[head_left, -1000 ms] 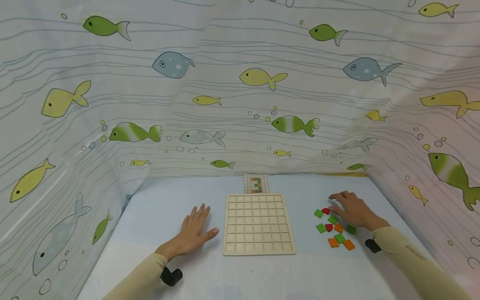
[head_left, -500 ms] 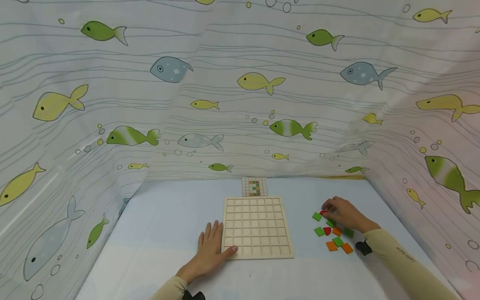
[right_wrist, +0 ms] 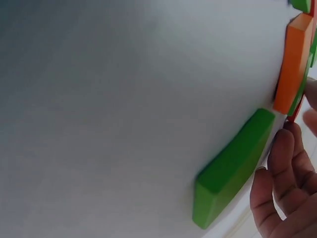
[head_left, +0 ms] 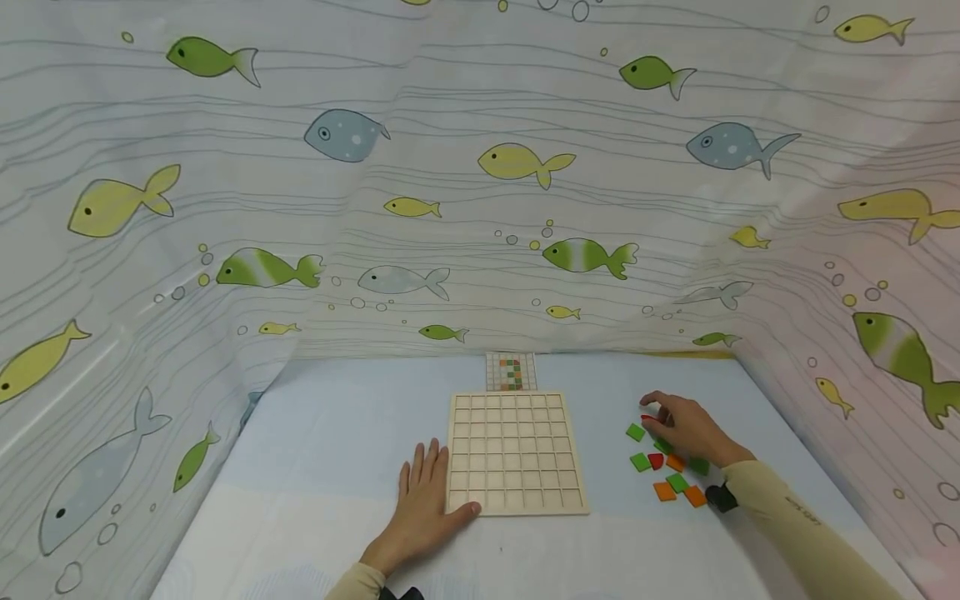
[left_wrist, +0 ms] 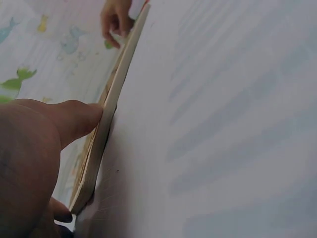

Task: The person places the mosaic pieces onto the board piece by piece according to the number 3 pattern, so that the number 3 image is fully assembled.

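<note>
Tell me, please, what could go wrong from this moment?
The right hand is among closely scattered tiles, so it might nudge neighbouring ones. The left hand lies at the edge of the grid board; a push could shift it, possibly disturbing the pattern card at its far side.

A white printed cloth [head_left: 450, 108] rises behind and along both sides of the pale tabletop [head_left: 337, 425], patterned with yellow fish [head_left: 507, 162], spotted blue-grey fish [head_left: 723, 147] and green fish [head_left: 647, 73], and a narrow mustard strip [head_left: 690, 355] shows at the cloth's foot, toward the right.
</note>
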### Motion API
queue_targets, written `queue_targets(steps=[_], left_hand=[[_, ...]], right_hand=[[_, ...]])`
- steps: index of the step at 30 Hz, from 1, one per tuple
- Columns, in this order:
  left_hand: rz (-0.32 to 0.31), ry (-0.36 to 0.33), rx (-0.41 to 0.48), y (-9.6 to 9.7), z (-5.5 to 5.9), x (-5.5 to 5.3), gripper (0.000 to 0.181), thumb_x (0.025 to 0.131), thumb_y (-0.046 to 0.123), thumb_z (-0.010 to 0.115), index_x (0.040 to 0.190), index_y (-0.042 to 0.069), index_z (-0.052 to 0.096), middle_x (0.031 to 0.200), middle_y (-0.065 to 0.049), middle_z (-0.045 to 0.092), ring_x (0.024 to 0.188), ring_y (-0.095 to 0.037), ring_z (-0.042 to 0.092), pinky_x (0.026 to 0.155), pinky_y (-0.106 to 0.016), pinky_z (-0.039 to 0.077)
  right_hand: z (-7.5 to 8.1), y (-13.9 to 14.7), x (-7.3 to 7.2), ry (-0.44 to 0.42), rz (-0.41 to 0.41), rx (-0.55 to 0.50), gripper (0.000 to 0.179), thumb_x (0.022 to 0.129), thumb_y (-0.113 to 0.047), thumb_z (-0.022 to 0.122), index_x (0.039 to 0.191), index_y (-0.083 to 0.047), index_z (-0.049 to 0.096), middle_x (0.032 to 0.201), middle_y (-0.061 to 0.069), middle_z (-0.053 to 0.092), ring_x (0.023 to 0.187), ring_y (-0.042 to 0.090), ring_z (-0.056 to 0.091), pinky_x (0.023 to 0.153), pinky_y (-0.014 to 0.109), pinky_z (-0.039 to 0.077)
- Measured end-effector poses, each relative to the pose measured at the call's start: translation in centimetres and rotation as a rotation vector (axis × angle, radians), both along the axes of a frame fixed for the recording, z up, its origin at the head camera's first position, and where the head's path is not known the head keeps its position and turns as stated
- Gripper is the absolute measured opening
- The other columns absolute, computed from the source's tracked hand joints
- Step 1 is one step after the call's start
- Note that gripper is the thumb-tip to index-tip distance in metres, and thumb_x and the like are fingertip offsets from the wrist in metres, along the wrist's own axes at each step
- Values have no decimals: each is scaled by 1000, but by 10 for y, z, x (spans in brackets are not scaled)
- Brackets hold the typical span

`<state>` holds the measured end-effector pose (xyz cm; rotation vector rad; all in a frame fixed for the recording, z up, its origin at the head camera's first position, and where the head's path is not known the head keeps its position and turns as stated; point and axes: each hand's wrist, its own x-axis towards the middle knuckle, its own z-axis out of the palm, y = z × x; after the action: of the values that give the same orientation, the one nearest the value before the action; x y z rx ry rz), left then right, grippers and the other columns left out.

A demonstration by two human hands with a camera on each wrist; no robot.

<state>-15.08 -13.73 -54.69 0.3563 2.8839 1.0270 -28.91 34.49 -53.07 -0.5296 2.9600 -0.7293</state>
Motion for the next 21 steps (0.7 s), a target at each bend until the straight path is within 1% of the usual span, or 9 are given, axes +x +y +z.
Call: queue_targets(steps=[3,5,8,10,12,17,21], left_hand=[[14,9,-3,0,-1,0,104,96,56,67,163,-10,23,174,-32,10,163,-53,-1,126,-74,-2],[18,15,-3,0,-1,1,103,96,55,68,163,-10,24,174,-32,11,162,-53,0,126,-74,-2],[23,21,1,1,-1,3,102,96,54,68,162,-10,26,174,-32,12,162,-53,1,126,-74,-1],[26,22,6,1,0,4,101,96,53,68,162,-10,26,174,-32,13,162,-53,1,126,-73,-1],[29,25,8,1,1,5,101,96,53,69,162,-10,27,174,-32,13,162,-53,1,126,-74,-1],[34,40,-5,2,1,5,100,96,53,67,162,-10,26,174,-32,14,163,-53,2,127,-73,-1],[33,51,-13,2,1,5,100,96,53,67,163,-10,26,174,-31,14,163,-52,2,127,-72,-1]], right_hand=[[1,-1,0,-2,11,-1,24,103,-24,72,123,-12,70,85,-6,65,73,11,56,66,26,49],[1,-2,1,-8,2,4,19,103,-25,71,118,-14,71,83,-7,65,72,10,55,65,26,48],[0,-3,3,-20,-3,12,18,104,-28,71,116,-15,71,81,-8,65,71,9,55,65,25,48],[0,-3,4,-29,0,16,19,104,-29,70,117,-15,70,79,-8,64,69,9,54,64,25,47],[0,-3,5,-26,20,24,20,105,-29,68,119,-14,69,79,-9,63,70,9,53,64,26,46],[1,-3,6,-35,51,34,23,107,-32,65,123,-15,68,80,-10,64,71,8,55,66,26,49],[2,-2,7,-56,62,27,23,105,-28,69,124,-15,67,82,-9,65,72,9,56,67,26,50]])
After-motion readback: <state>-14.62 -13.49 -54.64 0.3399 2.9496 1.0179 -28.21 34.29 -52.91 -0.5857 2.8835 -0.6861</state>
